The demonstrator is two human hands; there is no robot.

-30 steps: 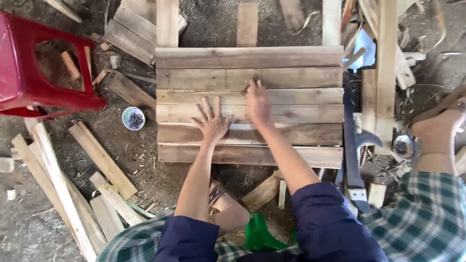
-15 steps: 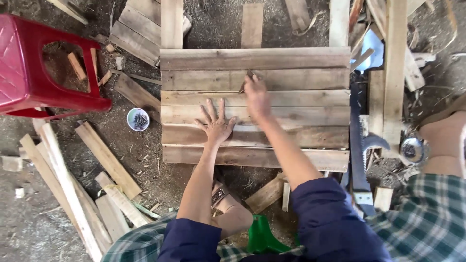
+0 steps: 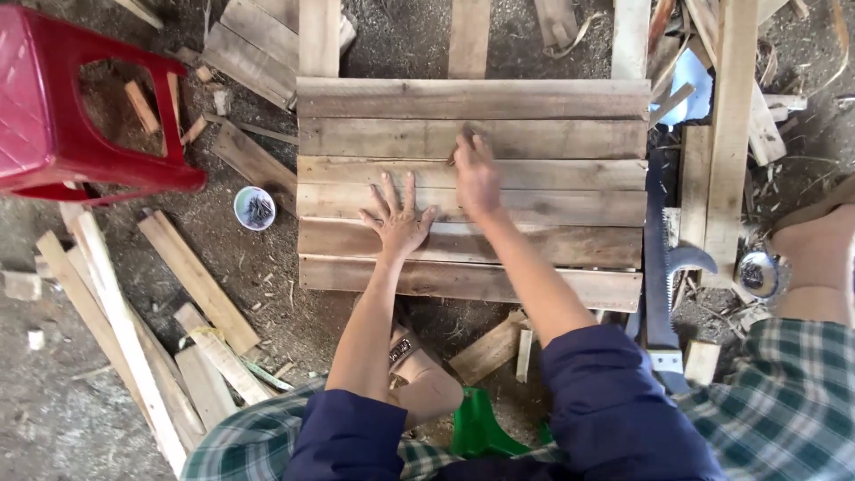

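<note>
A panel of several horizontal wooden planks (image 3: 552, 142) lies on the dirt ground, resting on vertical battens (image 3: 469, 36). My left hand (image 3: 398, 216) is spread flat, palm down, on the middle planks. My right hand (image 3: 475, 169) reaches further up the panel, fingers pinched on a small thin dark thing, perhaps a nail or pencil (image 3: 460, 142), with its tip on the second plank. Both sleeves are dark blue.
A red plastic stool (image 3: 53, 116) stands at upper left. A small white cup of nails (image 3: 255, 207) sits left of the panel. A handsaw (image 3: 661, 267) lies along the panel's right edge. Loose wood offcuts (image 3: 191, 276) litter the ground. A green object (image 3: 481, 428) is by my legs.
My right hand has slid up the panel from the third plank to the second. The left hand stays flat on the planks. The view has shifted slightly.
</note>
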